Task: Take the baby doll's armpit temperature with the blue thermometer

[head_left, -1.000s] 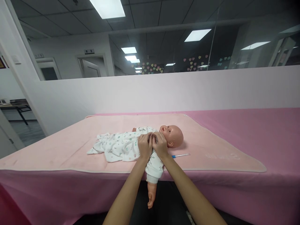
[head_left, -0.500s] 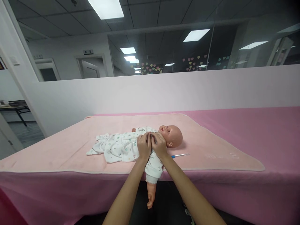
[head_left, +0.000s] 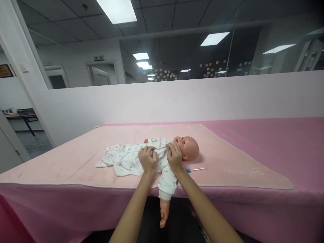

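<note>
A baby doll (head_left: 188,147) lies on its back on a light pink blanket (head_left: 76,165), head to the right. It wears a white printed onesie (head_left: 124,158). One doll arm (head_left: 164,206) hangs over the table's front edge. My left hand (head_left: 147,159) pinches the onesie fabric at the doll's chest. My right hand (head_left: 174,156) grips the garment near the collar, just under the doll's chin. A thin stick with a blue tip (head_left: 196,169) lies on the blanket right of my right wrist.
The table carries a darker pink cloth (head_left: 278,141). A low white partition wall (head_left: 177,98) runs behind it, with glass above. An open doorway and a dark desk (head_left: 24,118) are at the far left.
My left hand has slid left along the onesie, away from my right hand. Before, both hands were pressed together at the doll's chest. The camera tilted slightly.
</note>
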A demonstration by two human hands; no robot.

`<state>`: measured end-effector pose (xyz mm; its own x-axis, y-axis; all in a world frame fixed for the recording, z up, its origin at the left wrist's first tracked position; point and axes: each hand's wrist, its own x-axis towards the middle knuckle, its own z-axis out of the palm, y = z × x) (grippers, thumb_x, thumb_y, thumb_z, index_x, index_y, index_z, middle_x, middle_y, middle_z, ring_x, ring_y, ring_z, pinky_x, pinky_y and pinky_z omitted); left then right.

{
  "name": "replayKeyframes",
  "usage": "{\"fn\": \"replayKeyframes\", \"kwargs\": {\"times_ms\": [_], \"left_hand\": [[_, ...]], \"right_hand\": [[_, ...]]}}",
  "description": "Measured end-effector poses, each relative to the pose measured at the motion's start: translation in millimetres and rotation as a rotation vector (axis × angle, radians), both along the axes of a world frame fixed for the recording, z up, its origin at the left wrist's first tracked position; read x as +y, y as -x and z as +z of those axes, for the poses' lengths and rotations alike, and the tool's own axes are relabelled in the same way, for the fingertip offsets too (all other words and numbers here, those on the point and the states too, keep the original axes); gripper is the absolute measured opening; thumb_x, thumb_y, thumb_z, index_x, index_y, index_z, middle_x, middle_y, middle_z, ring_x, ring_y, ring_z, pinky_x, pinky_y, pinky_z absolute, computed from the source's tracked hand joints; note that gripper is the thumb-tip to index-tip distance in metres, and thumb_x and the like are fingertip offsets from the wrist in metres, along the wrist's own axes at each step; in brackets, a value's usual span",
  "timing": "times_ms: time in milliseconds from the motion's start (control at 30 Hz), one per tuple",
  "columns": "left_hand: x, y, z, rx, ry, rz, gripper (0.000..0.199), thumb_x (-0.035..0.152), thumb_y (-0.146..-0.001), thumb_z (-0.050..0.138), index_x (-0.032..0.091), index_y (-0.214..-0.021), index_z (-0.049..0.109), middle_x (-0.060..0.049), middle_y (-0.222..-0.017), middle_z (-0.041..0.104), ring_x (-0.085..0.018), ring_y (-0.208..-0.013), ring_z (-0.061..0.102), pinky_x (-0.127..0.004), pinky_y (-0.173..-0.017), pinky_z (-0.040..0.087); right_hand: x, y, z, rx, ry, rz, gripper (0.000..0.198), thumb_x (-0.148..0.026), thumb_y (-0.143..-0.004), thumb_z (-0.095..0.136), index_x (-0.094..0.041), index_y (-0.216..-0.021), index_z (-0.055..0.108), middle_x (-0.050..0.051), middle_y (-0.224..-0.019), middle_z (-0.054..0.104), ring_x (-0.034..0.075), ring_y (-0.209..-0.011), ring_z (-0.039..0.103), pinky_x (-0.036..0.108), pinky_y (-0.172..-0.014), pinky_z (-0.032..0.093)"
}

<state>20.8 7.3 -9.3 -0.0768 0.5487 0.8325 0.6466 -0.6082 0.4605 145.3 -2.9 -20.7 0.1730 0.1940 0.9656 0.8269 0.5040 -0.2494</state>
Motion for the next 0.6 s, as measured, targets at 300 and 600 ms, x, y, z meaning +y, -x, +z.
{"fn": "replayKeyframes", "kwargs": {"times_ms": [300,600], "left_hand": [[-7,-5,3.5,0.100,0.006,-0.089,0.011,0.013,-0.071,0.046,0.021,-0.070,0.054,-0.002,-0.077,0.059,-0.020,-0.079,0.050,-0.033,-0.073,0.034],[-4,-6,-0.3,-0.059,0.086,-0.134,0.008,0.020,-0.078,0.043,0.020,-0.076,0.051,-0.001,-0.074,0.057,-0.016,-0.072,0.050,-0.031,-0.071,0.037]], "right_hand": [[-9,4,5,-0.104,0.069,0.113,0.027,-0.007,-0.077,0.039,-0.017,-0.096,0.056,0.007,-0.093,0.060,0.019,-0.090,0.052,0.034,-0.081,0.044],[-11,9,7,-0.234,0.236,0.109,0.008,-0.017,-0.076,0.051,-0.018,-0.081,0.058,0.004,-0.082,0.062,0.019,-0.081,0.051,0.032,-0.074,0.038]]}}
